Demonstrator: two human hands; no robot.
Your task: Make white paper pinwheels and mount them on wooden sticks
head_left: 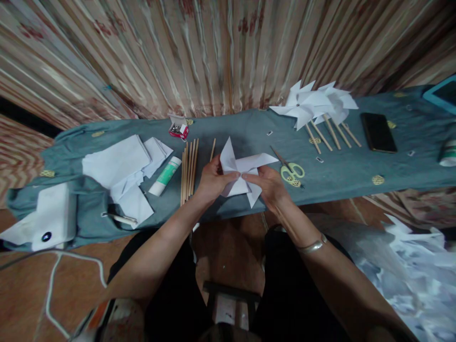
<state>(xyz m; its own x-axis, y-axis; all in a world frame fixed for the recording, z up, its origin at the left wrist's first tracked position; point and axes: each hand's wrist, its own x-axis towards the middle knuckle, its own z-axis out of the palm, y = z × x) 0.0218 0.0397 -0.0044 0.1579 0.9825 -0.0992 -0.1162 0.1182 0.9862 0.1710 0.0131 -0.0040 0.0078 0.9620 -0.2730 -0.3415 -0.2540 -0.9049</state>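
A white paper pinwheel (245, 164) is held up over the front of the cloth-covered table, its folded blades spreading outward. My left hand (215, 178) grips its left side, with the thumb pressed near the centre. From the right, my right hand (269, 183) holds it too, that thumb meeting the other at the middle. The fingers behind the paper are mostly hidden. One wooden stick (213, 148) lies just beyond my left hand, and a bundle of wooden sticks (188, 168) lies to its left. Scissors with pale green handles (292, 172) rest right of my right hand.
Finished pinwheels on sticks (317, 104) lie at the back right, near a dark phone (378, 132). Leftward are a small red box of pins (178, 129), a glue stick (166, 175), paper sheets (117, 159) and a white device (55, 213). A curtain (221, 57) hangs behind.
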